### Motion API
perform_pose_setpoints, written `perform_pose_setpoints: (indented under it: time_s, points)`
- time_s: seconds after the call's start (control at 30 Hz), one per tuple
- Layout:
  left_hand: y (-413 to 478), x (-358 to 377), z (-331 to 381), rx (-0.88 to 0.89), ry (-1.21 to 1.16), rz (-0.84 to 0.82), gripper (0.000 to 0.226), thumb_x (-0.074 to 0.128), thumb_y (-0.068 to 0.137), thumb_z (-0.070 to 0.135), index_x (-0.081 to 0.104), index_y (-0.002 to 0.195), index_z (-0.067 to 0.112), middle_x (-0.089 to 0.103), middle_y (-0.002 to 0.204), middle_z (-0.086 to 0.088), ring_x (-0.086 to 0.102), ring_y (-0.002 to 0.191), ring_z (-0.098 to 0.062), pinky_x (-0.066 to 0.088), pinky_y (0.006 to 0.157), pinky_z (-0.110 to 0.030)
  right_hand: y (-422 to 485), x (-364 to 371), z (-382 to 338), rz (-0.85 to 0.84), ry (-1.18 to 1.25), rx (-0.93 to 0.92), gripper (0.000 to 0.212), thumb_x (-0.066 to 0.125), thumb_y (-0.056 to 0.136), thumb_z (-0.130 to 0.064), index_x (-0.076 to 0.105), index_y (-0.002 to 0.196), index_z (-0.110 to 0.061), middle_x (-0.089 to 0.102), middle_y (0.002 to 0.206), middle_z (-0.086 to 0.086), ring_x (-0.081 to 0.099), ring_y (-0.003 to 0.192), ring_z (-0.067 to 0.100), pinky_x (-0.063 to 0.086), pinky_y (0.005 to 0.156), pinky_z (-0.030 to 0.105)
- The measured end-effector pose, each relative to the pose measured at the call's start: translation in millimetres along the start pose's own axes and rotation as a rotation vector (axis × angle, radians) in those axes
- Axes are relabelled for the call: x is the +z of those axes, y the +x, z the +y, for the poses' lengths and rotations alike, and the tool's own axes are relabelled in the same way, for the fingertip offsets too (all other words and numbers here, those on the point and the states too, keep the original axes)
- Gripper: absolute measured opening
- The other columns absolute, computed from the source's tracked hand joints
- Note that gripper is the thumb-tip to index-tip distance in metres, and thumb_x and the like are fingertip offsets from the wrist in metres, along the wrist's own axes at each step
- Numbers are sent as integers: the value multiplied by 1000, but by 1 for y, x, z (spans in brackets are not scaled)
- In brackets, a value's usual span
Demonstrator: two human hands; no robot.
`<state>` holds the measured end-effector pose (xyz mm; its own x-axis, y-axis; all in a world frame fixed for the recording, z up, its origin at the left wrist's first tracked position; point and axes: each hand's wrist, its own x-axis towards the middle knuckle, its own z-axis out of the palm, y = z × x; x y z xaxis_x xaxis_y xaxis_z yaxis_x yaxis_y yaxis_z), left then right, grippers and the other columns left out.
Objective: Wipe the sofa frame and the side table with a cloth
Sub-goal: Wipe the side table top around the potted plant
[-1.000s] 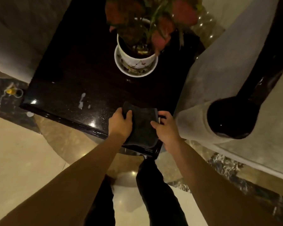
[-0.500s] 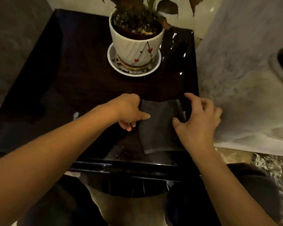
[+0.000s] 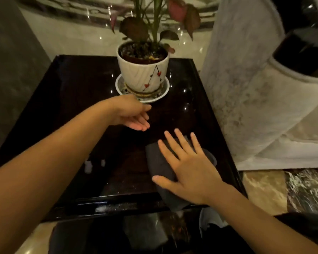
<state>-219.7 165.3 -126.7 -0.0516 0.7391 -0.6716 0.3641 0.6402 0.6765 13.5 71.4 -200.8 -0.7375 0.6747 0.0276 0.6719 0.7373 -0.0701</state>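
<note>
Dark grey cloth (image 3: 159, 163), folded, soft-looking, lying flat on the tabletop (image 3: 77, 99) near its front right corner; its near end reaches the front rim. Right hand (image 3: 188, 166) spread flat on top of it, palm down, fingers apart and straight, pressing rather than gripping. Left hand (image 3: 131, 113) held over the middle of the tabletop, palm turned up and fingers loosely extended, holding nothing, apart from the cloth and just in front of the saucer (image 3: 164, 91).

Tabletop: square, very dark glossy wood with a raised rim, showing small light reflections and a few pale smears near the front left. White ribbed plant pot (image 3: 142, 74) with small red heart marks stands upright in the white saucer at the back centre; a plant (image 3: 154, 24) with green and reddish leaves rises from the soil.

Right of the tabletop, just beside it: pale upholstered sofa arm (image 3: 246, 99) with a dark glossy sofa frame (image 3: 301, 55) set into its top. Left: a grey upholstered surface (image 3: 11, 70). Floor (image 3: 72, 37): polished pale stone with darker veined marble bands, shiny under dim warm light.
</note>
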Motion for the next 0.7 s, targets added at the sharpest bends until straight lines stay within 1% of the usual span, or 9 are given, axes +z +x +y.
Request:
perform_pose_setpoints:
  time_s: [0.07,0.13,0.2,0.27,0.33,0.43,0.5,0.6,0.7]
  points:
    - [2,-12,-5,-26,-348,14,43,50,100,33,55,118,-6,75,74,-17,69,50,-13,49,36,-18,5,-3,23,-42,-25,-3,87,19,94,-80,23,159,-23,19,168,6,7,156,28,4,123,56]
    - [5,-19,-4,-38,-626,5,42,49,101,26,50,127,-6,71,84,-21,70,51,-17,50,36,-18,28,-16,53,-70,-71,197,90,7,91,-81,13,161,-25,7,170,3,-2,156,26,-3,123,54]
    - [10,-18,-2,-18,-763,12,39,43,103,19,46,134,-5,67,94,-24,73,58,-24,52,38,-21,52,-22,70,-125,-32,500,88,8,92,-76,4,161,-22,-4,170,5,-10,155,30,-7,122,56]
    - [12,-14,0,8,-797,49,38,39,104,13,42,139,-1,64,115,-26,73,80,-30,57,45,-25,68,-23,52,-91,-21,625,84,13,97,-69,7,161,-15,-3,169,13,-11,154,38,-7,121,60]
    - [17,-13,2,7,-767,80,38,35,104,10,39,142,1,58,127,-27,71,91,-33,56,42,-25,64,-10,13,41,-46,424,77,19,100,-61,21,159,-13,7,169,14,-6,154,42,-4,121,62]
    - [24,-11,1,-25,-758,107,39,29,105,7,35,143,-1,55,131,-30,70,91,-36,51,36,-23,35,-1,-3,108,10,-85,52,34,102,-42,45,149,-23,30,165,2,12,155,32,6,123,55]
    - [25,-9,-1,-33,-773,124,40,27,105,5,35,144,1,55,131,-29,68,99,-36,51,37,-23,28,-10,33,89,18,-163,44,39,103,-36,56,142,-26,47,155,-2,30,150,28,17,121,53]
    - [27,-9,0,-27,-810,134,40,25,105,4,35,144,3,54,133,-29,60,117,-36,51,37,-24,39,-23,86,63,-15,294,46,39,106,-33,44,151,-26,39,160,1,32,149,30,20,121,52]
    - [29,-10,3,-40,-841,146,43,21,105,2,32,147,3,50,137,-31,56,122,-37,53,38,-27,65,-20,65,-13,-42,723,69,22,102,-57,22,160,-19,17,168,12,16,152,39,8,122,55]
